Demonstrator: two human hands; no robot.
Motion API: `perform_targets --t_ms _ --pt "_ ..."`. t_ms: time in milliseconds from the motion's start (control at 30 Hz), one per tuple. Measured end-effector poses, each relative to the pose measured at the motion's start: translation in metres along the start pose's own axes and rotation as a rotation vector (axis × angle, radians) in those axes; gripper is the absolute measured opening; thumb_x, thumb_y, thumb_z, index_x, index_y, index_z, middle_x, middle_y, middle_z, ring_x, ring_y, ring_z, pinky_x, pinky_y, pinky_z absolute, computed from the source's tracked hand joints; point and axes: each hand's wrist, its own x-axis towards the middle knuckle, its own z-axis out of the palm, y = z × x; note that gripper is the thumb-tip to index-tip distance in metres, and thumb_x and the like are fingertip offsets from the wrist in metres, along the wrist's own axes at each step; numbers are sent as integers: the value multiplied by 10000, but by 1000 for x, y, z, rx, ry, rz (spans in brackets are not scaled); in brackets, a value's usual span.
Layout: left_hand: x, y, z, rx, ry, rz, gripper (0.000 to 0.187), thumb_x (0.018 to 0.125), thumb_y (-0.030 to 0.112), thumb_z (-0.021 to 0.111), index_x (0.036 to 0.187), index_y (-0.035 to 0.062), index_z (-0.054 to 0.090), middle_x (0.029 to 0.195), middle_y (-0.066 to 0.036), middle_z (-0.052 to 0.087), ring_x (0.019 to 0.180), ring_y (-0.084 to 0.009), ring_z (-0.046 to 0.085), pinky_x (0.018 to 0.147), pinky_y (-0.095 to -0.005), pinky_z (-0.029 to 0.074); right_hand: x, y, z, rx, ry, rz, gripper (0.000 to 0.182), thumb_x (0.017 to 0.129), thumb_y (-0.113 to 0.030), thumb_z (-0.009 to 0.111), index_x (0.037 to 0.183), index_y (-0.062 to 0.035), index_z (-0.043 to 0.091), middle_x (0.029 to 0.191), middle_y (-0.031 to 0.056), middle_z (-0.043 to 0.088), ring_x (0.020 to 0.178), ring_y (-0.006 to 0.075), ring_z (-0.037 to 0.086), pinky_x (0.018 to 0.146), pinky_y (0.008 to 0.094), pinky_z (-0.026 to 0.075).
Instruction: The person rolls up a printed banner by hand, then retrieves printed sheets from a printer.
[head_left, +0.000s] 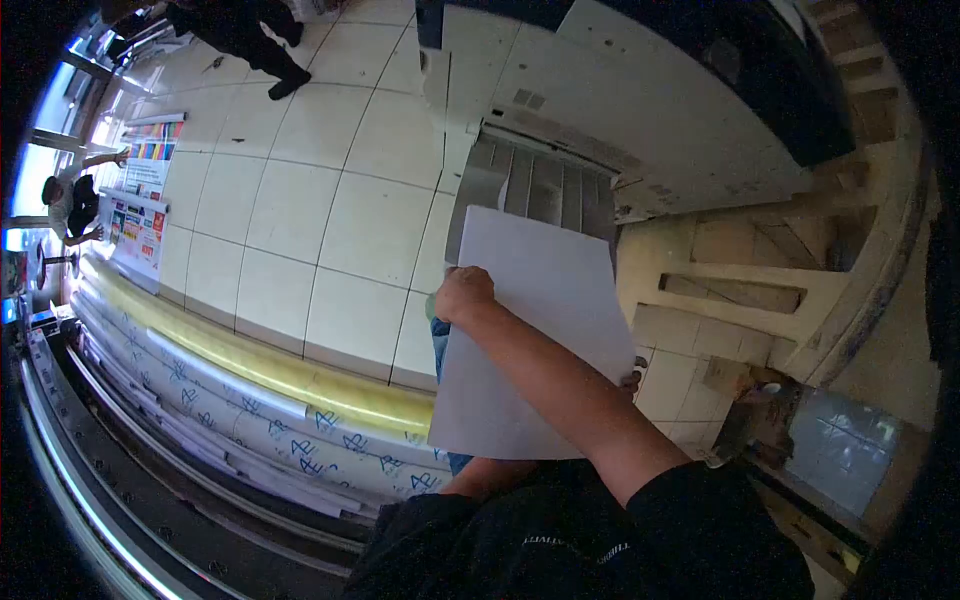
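Observation:
A large white sheet (540,270) is spread in front of my body, tilted, near the metal tray of a machine. My right forearm crosses over it, and my right hand (465,294) grips its left edge with curled fingers. From the lower left, my left forearm passes underneath the sheet. Only some fingers of my left hand (632,379) show at the right edge, curled round it; the rest is hidden by the sheet.
A large pale machine (600,90) with a slatted metal tray (560,190) stands ahead. Long yellow (260,340) and white printed rolls (250,420) lie at left. One person stands at upper left; another crouches by colourful prints (135,235). Wooden shelving (740,295) is at right.

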Motion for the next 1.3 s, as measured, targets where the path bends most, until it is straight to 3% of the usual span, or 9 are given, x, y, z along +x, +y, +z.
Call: perform_targets --t_ms 300,433,467,533,667,967,1033,1133,1300 --pt "-12 31 -4 -164 111 17 204 898 234 450 883 43 517 808 -43 492 808 -154 472 760 -309 398 -20 -9 -44 -56 29 -65 228 771 -100 538 937 19 642 1017 191 627 971 280 611 812 374 512" --pt "-21 65 -14 -218 216 78 227 914 249 447 853 41 514 775 -27 479 774 -141 464 732 -302 401 -59 22 -141 -120 123 -280 367 782 -109 524 1119 36 544 1033 211 609 949 307 608 827 400 498" --pt "-24 69 -21 -235 236 97 234 918 253 446 845 41 513 767 -23 476 765 -137 462 725 -301 401 -88 28 -182 -23 9 -202 567 770 -105 488 1327 -51 399 1175 217 548 1061 325 562 921 409 443" --pt "-39 91 -36 -230 298 132 249 927 260 444 830 40 511 751 -15 470 748 -130 457 711 -298 402 -130 54 -230 204 -21 -158 606 777 -46 445 1373 -97 344 1229 209 520 1105 314 538 958 411 412" --pt "-69 130 -67 -155 453 194 284 943 275 441 800 38 507 718 1 457 714 -117 449 682 -291 404 -175 140 -239 448 311 -296 627 786 13 430 1392 -85 304 1330 210 432 1208 303 456 1029 397 328" --pt "-114 213 -108 277 586 392 294 944 268 455 962 -12 543 817 -59 575 721 -148 502 663 -306 433 -90 305 -94 1141 439 -177 660 815 -12 544 1412 -117 282 1379 115 382 1245 248 370 1011 336 317" --pt "-85 203 -136 794 679 572 266 931 241 462 988 -8 536 828 -159 596 730 -271 569 675 -375 455 -53 312 -49 1141 445 -13 639 805 9 544 1393 -103 319 1354 106 418 1223 228 403 997 327 329" --pt "-56 225 -140 978 725 464 249 917 219 464 997 -8 525 881 -246 587 837 -414 571 733 -444 452 11 335 21 1229 446 32 601 806 23 517 1372 -92 353 1320 102 459 1194 214 441 993 313 332" --pt "-9 248 -177 1034 769 413 291 907 228 461 996 -38 536 949 -269 589 934 -465 540 767 -476 442 53 341 15 1049 459 165 576 813 -23 515 1365 -84 362 1298 128 486 1188 232 461 992 304 340"
